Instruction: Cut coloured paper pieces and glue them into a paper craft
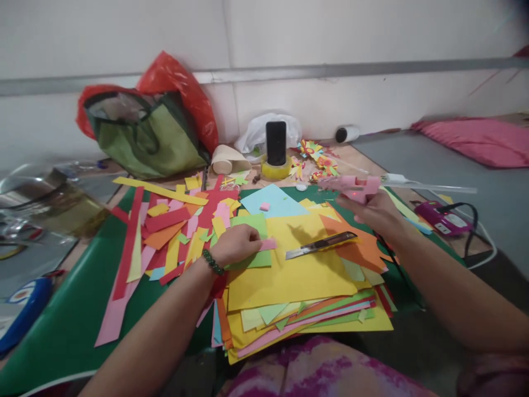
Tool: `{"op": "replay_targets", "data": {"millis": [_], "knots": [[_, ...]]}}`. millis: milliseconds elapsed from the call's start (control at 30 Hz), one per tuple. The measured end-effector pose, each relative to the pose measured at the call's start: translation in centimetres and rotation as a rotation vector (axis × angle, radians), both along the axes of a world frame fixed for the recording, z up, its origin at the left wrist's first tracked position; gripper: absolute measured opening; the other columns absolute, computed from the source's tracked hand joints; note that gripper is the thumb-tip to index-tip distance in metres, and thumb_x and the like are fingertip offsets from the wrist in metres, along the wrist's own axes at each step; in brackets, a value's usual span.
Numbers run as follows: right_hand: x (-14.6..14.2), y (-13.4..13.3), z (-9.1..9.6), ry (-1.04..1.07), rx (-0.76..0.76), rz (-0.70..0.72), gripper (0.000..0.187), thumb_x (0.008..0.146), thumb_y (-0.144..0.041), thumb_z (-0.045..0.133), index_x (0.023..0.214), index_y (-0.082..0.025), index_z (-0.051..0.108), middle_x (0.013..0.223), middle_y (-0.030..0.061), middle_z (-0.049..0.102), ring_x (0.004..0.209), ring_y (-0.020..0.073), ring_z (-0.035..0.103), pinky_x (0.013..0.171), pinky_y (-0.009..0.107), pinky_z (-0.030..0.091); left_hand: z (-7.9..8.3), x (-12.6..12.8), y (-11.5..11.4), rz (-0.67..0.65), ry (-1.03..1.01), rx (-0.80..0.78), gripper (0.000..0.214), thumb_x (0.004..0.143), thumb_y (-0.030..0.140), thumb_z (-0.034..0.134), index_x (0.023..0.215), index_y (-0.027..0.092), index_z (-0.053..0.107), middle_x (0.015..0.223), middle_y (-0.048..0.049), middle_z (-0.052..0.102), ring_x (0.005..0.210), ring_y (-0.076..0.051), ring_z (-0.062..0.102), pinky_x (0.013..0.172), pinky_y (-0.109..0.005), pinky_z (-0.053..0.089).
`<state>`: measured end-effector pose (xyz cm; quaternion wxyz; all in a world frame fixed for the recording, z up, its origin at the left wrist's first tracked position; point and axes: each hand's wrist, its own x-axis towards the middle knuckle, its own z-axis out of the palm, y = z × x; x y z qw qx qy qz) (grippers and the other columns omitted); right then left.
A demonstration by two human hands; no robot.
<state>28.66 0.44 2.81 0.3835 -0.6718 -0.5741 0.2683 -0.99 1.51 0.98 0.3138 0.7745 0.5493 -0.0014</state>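
My left hand (237, 245) is closed on a small pink paper piece (268, 244), whose end sticks out past the fingers over a green sheet (258, 225). My right hand (378, 210) grips a pink hot glue gun (355, 187), its nozzle pointing left and a clear glue stick (438, 187) jutting out behind. Between the hands, a box cutter (322, 244) with its blade out lies on the yellow paper (264, 286) topping a stack of coloured sheets. Another pink scrap (265, 207) rests on a light blue sheet (275, 198).
Coloured paper strips (169, 220) litter the green mat (74, 309) at left. Behind stand a phone (276, 143) on a yellow tape roll (276, 170) and a green bag (149, 132). A liquid-filled jar (53, 204) is far left; a purple power strip (442, 216) with cables lies right.
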Motion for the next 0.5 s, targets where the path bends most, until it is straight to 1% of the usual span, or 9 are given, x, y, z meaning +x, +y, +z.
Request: {"op": "replay_targets", "data": {"millis": [33,67,100,133,200,300,367,433,500], "knots": [[-0.6,-0.6,0.7,0.015,0.032,0.112,0.037,0.075,-0.046,0.066,0.1,-0.019,0.072,0.089,0.0058,0.071,0.086,0.0257,0.064,0.067,0.033,0.053,-0.1,0.0,0.0,-0.002,0.026,0.011,0.022,0.073,0.032,0.052,0.058,0.018,0.056,0.06,-0.0017,0.059,0.058,-0.015,0.051,0.051,-0.026,0.03],[-1.2,-1.2,1.2,0.03,0.047,0.248,0.038,0.077,-0.045,0.065,0.107,-0.021,0.072,0.102,0.006,0.071,0.1,0.0281,0.062,0.08,0.037,0.053,-0.1,0.0,0.1,-0.004,0.035,0.013,0.022,0.073,0.033,0.051,0.058,0.018,0.057,0.06,-0.0019,0.059,0.058,-0.015,0.051,0.051,-0.026,0.029],[-1.8,-1.7,1.5,0.047,0.04,0.381,0.04,0.08,-0.045,0.063,0.112,-0.023,0.071,0.113,0.0056,0.069,0.111,0.0295,0.059,0.092,0.041,0.05,-0.2,0.0,0.1,-0.005,0.032,0.01,0.023,0.073,0.035,0.051,0.059,0.018,0.058,0.06,-0.0021,0.06,0.058,-0.015,0.052,0.052,-0.026,0.029],[-2.5,-2.1,1.6,0.064,0.012,0.494,0.041,0.082,-0.045,0.061,0.116,-0.024,0.07,0.121,0.0052,0.067,0.119,0.03,0.055,0.1,0.043,0.045,-0.3,0.0,0.2,-0.005,0.024,0.006,0.024,0.073,0.037,0.051,0.06,0.018,0.059,0.06,-0.0022,0.059,0.058,-0.016,0.052,0.052,-0.027,0.029],[-3.7,-2.7,1.4,0.094,-0.085,0.635,0.043,0.085,-0.046,0.058,0.12,-0.024,0.068,0.13,0.0053,0.062,0.124,0.0298,0.052,0.104,0.044,0.043,-0.4,0.0,0.2,0.0,0.01,-0.006,0.026,0.073,0.039,0.051,0.061,0.018,0.06,0.058,-0.0022,0.059,0.058,-0.016,0.052,0.052,-0.028,0.029],[-5.0,-3.2,0.6,0.054,-0.19,0.718,0.042,0.088,-0.045,0.054,0.123,-0.026,0.066,0.131,0.0044,0.062,0.121,0.0277,0.056,0.099,0.04,0.048,-0.3,0.1,0.2,0.015,0.007,-0.025,0.023,0.072,0.036,0.053,0.059,0.019,0.06,0.058,-0.0023,0.06,0.059,-0.017,0.054,0.053,-0.027,0.031],[-5.5,-3.4,0.2,-0.049,-0.216,0.756,0.039,0.089,-0.042,0.053,0.124,-0.03,0.065,0.129,0.001,0.064,0.119,0.0252,0.058,0.1,0.036,0.047,-0.2,0.1,0.2,0.023,0.006,-0.033,0.021,0.071,0.034,0.053,0.059,0.019,0.06,0.058,-0.0026,0.061,0.06,-0.017,0.055,0.053,-0.027,0.031],[-5.8,-3.4,-0.1,-0.166,-0.226,0.769,0.035,0.09,-0.038,0.052,0.123,-0.033,0.065,0.126,-0.0021,0.065,0.118,0.0233,0.059,0.101,0.033,0.045,-0.3,0.0,0.2,0.026,0.012,-0.029,0.02,0.07,0.034,0.053,0.059,0.018,0.061,0.06,-0.003,0.063,0.062,-0.018,0.056,0.053,-0.027,0.032],[-5.9,-3.4,-0.2,-0.249,-0.234,0.761,0.034,0.091,-0.037,0.052,0.122,-0.035,0.066,0.125,-0.0034,0.066,0.115,0.023,0.06,0.097,0.032,0.046,-0.5,0.0,0.3,0.028,0.023,-0.018,0.02,0.07,0.033,0.053,0.061,0.018,0.063,0.063,-0.0034,0.064,0.064,-0.018,0.057,0.054,-0.027,0.032]]}}
